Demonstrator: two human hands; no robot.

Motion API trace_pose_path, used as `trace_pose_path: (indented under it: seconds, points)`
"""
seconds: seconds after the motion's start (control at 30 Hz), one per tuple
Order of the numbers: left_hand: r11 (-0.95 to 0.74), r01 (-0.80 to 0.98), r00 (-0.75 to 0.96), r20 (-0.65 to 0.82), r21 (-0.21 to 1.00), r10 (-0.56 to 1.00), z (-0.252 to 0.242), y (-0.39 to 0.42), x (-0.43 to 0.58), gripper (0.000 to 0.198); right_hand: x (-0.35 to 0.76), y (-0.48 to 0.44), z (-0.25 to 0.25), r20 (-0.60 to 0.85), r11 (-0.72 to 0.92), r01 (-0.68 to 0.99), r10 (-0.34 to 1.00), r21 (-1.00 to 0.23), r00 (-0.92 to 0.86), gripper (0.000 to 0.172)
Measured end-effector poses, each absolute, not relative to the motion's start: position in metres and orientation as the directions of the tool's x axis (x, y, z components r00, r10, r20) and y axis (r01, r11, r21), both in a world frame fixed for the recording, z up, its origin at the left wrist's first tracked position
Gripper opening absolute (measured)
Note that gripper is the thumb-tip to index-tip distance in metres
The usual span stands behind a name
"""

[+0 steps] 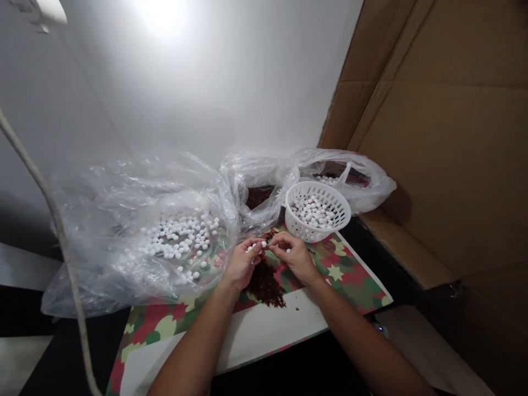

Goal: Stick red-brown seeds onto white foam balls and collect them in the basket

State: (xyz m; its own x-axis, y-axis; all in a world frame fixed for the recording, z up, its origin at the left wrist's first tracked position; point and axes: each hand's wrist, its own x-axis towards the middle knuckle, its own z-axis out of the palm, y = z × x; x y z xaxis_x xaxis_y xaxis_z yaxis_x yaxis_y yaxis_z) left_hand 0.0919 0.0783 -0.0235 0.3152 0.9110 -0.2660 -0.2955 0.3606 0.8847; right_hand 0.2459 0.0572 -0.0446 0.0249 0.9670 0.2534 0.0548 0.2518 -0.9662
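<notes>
My left hand point(242, 262) and my right hand point(291, 254) meet over a pile of dark reddish-brown bits point(266, 285) on a sheet patterned in red, green and cream point(350, 272). Both hands are closed in a pinch. Small white round balls point(263, 243) show between the fingers of each hand. A white slotted basket point(317, 210) holding several white balls stands just beyond my right hand. A large clear plastic bag point(136, 231) with many white balls lies to the left of my left hand.
Another clear bag point(258, 190) behind my hands holds more dark bits. A third bag point(350, 176) lies behind the basket. Tall cardboard point(445, 137) stands at the right. A pale cord point(61, 242) hangs at the left. A white wall rises behind.
</notes>
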Motion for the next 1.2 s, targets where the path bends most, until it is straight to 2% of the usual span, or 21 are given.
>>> trace_pose_path:
  seconds: [0.67, 0.8, 0.97, 1.1, 1.2]
  points:
    - [0.161, -0.195, 0.185, -0.124, 0.967, 0.975, -0.036, 0.073, 0.098, 0.03, 0.234, 0.051, -0.042, 0.194, 0.162, 0.208, 0.97, -0.965, 0.147, 0.02]
    - [0.141, -0.176, 0.194, -0.107, 0.974, 0.975, -0.035, 0.073, 0.097, 0.029, 0.235, 0.051, -0.041, 0.198, 0.175, 0.162, 0.97, -0.971, 0.142, 0.024]
    - [0.193, -0.239, 0.219, -0.141, 0.952, 0.965, -0.028, 0.074, 0.098, 0.029, 0.24, 0.052, -0.038, 0.199, 0.2, 0.062, 0.98, -0.978, -0.032, 0.04]
    - [0.22, -0.25, 0.218, -0.167, 0.943, 0.962, -0.025, 0.074, 0.098, 0.036, 0.241, 0.055, -0.042, 0.241, 0.242, 0.131, 0.97, -0.961, -0.029, 0.028]
    - [0.26, -0.269, 0.226, -0.202, 0.927, 0.953, -0.023, 0.074, 0.097, 0.04, 0.244, 0.058, -0.046, 0.169, 0.169, 0.007, 0.982, -0.986, 0.089, 0.026]
